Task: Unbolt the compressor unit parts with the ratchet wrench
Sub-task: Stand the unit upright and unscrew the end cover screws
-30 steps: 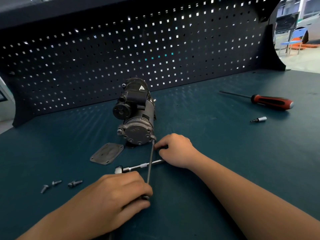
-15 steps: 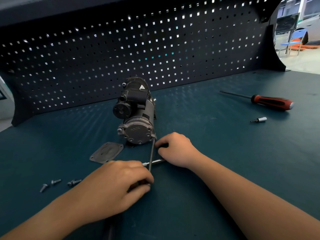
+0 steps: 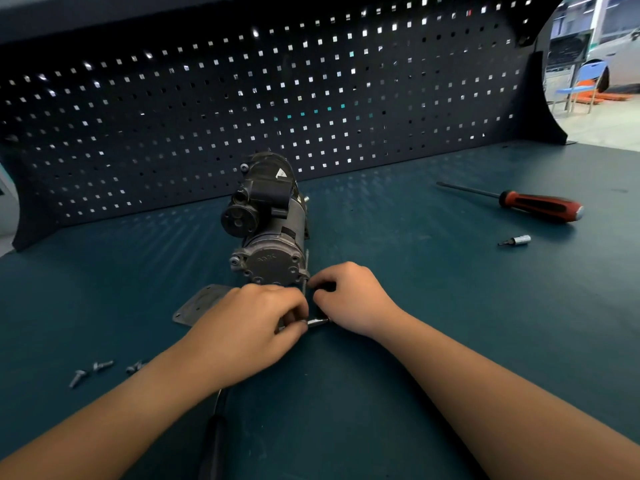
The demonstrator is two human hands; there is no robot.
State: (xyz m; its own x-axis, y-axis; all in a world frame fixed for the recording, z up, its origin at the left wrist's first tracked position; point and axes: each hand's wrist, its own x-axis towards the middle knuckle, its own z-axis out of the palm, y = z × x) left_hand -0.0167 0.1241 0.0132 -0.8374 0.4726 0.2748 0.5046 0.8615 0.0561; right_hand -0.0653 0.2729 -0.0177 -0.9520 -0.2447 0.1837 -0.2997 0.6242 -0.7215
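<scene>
- Three loose bolts (image 3: 102, 366) lie on the bench (image 3: 450, 306) at far left, near the left forearm.
- A flat plate (image 3: 197, 306) lies on the bench just beside the left hand, its right end hidden under the knuckles.
- The left hand (image 3: 249, 327) is knuckles-up with its fingers curled tight. Thumb and forefinger close on a thin rod (image 3: 307, 258), whose dark handle comes out under the forearm.
- The compressor (image 3: 266, 230) lies on its side mid-bench, in front of the pegboard (image 3: 346, 98). Its round end cap faces the person, just beyond both hands.
- The rod runs up past the cap's lower right corner.
- The wrench (image 3: 318, 321) lies flat between the hands, and only a short chrome stretch shows.
- The right hand (image 3: 349, 299) has curled fingers, with fingertips at the rod below the cap. Whether they pinch it cannot be told. Its heel covers the wrench's right end.
- A small bit (image 3: 516, 241) lies well to the right.
- A red-handled screwdriver (image 3: 540, 204) lies just beyond the bit.
</scene>
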